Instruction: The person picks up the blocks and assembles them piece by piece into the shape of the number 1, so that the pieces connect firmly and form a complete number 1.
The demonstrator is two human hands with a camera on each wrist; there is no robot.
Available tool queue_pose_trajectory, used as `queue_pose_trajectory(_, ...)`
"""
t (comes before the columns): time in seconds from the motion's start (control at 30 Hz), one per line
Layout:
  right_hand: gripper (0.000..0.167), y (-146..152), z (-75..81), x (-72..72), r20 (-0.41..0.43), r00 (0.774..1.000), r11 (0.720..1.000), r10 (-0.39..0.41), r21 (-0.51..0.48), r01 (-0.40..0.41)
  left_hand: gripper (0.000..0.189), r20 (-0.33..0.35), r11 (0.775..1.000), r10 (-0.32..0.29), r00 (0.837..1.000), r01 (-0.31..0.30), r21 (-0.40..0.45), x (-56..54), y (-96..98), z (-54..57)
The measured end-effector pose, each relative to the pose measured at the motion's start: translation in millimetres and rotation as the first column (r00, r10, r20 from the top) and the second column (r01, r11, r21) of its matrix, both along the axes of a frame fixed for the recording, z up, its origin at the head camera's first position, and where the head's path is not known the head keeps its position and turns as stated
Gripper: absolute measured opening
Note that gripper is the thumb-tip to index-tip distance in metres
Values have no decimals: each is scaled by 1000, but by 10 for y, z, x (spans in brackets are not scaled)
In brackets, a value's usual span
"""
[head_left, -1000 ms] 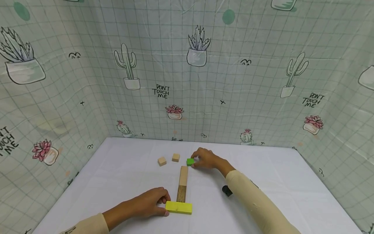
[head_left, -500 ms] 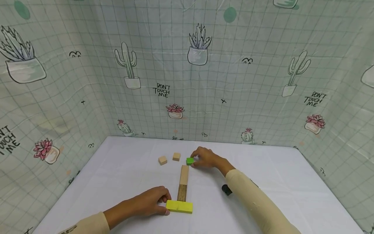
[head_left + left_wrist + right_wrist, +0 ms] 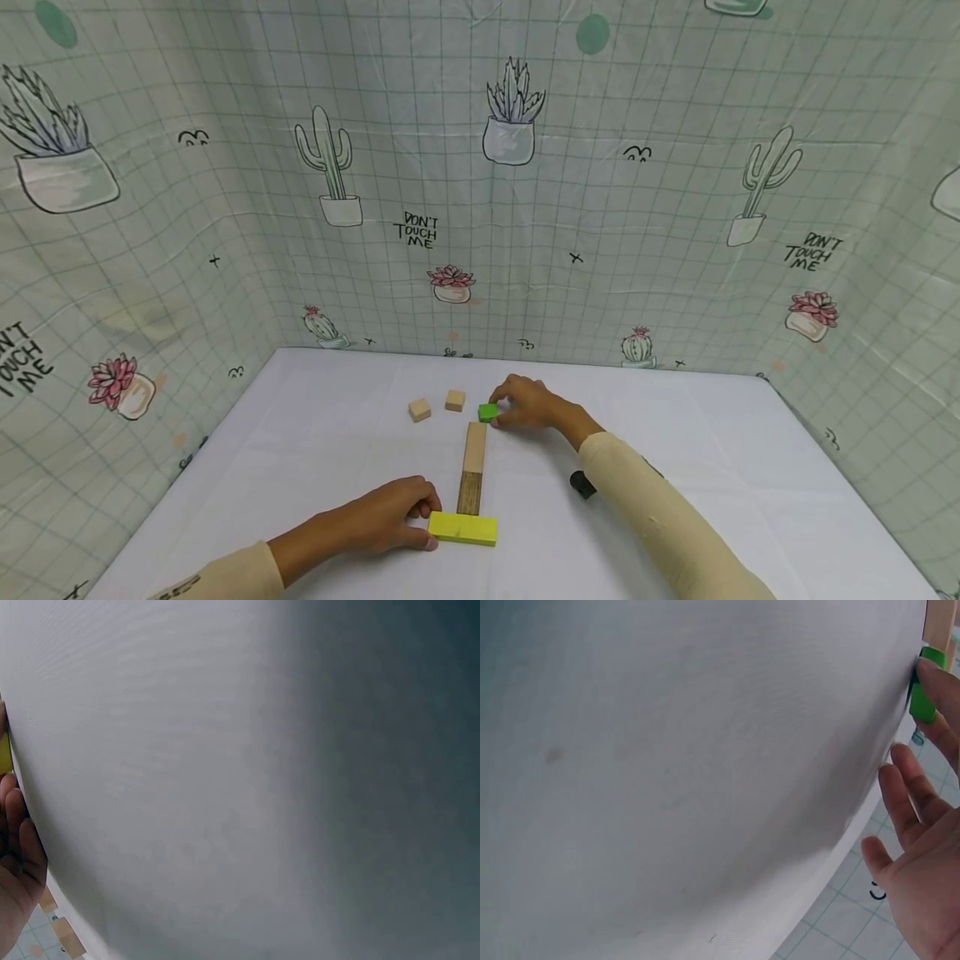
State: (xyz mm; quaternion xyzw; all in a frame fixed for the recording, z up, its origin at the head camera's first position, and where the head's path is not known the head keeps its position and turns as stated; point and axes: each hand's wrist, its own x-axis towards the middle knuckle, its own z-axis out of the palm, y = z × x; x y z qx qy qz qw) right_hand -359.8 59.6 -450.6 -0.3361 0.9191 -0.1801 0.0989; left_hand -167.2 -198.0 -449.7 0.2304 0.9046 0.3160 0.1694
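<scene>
My left hand [image 3: 386, 517] pinches the left end of a flat yellow wooden block [image 3: 463, 528] between thumb and fingers. The block lies crosswise at the near end of a row: a dark brown block [image 3: 469, 493], then a pale wooden block [image 3: 474, 446] in line beyond it. At the row's far end, my right hand [image 3: 528, 402] pinches a small green block [image 3: 487, 412] by its right side, close to the pale block's far right corner. In the right wrist view, fingertips grip the green block [image 3: 924, 705]. Only an edge of the yellow block [image 3: 5, 754] shows in the left wrist view.
Two small pale wooden blocks, one farther left [image 3: 419, 409] and one nearer the row [image 3: 454, 400], lie on the white tabletop [image 3: 300, 450]. A small black object [image 3: 581, 484] sits partly behind the right sleeve. A cactus-print curtain [image 3: 480, 208] surrounds the table.
The green block has slid slightly left with my right hand, nearer the pale block's far end. My left hand keeps its pinch on the yellow block. The head view has shifted slightly.
</scene>
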Motion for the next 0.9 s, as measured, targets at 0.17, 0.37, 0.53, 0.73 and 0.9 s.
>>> queue_pose_trajectory(0.17, 33, -1, -4, -6, -6, 1000, 1000, 4, 0, -4, 31, 1, 1000, -4, 1000, 4, 14, 8, 2, 24)
queue_pose_trajectory(0.37, 33, 8, -8, -14, -15, 1000, 1000, 25, -7, -25, 31, 8, 1000, -3, 1000, 3, 19, 15, 5, 39)
queue_pose_trajectory(0.53, 32, 12, -13, -19, -19, 999, 999, 35, -9, -35, 31, 5, 1000, -7, 1000, 7, 18, 11, 3, 39)
queue_pose_trajectory(0.73, 32, 12, -10, -12, -11, 1000, 1000, 27, 2, -27, 32, 12, 1000, 4, 1000, -5, 9, 8, 10, 31)
queue_pose_trajectory(0.9, 32, 6, -11, -15, -11, 1000, 1000, 22, 4, -21, 32, 11, 1000, 3, 1000, -3, 11, -1, 14, 24)
